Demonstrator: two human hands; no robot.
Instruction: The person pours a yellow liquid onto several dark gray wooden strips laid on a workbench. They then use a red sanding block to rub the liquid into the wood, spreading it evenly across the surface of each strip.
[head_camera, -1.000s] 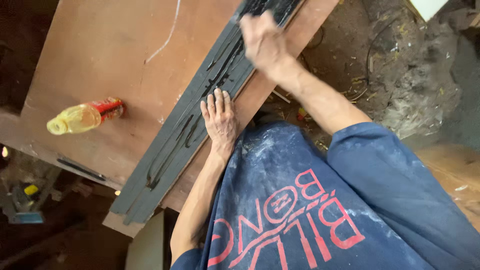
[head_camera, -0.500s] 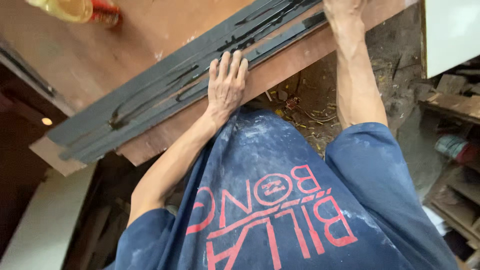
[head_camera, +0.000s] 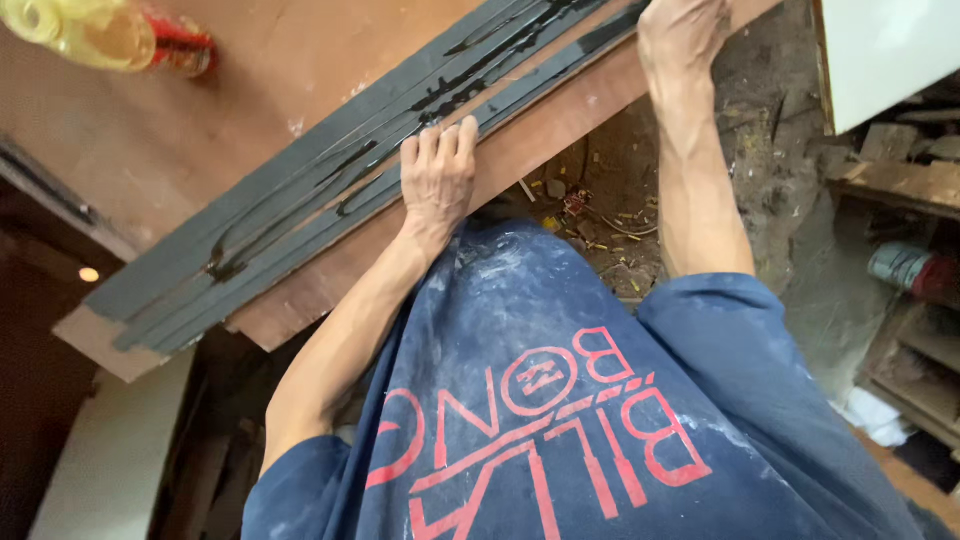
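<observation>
Several long dark grey strips (head_camera: 300, 215) lie side by side along the near edge of a brown wooden board (head_camera: 250, 110). Wet black lines of glue run along them. My left hand (head_camera: 438, 172) rests flat on the strips near their middle, fingers together and pressing down. My right hand (head_camera: 685, 30) reaches to the far end of the strips at the top of the view, its fingers partly cut off by the frame edge. A plastic bottle of yellow liquid with a red cap (head_camera: 110, 35) lies on the board at top left.
Below the board's edge is a dirt floor with scraps and debris (head_camera: 600, 215). A white panel (head_camera: 885, 55) stands at top right, wooden shelves with a can (head_camera: 905, 270) at right, and a pale board (head_camera: 110, 460) at lower left.
The view has shifted, so the strips and bottle sit higher and further left in frame. My left hand stays flat on the strips; my right hand stays at their far end.
</observation>
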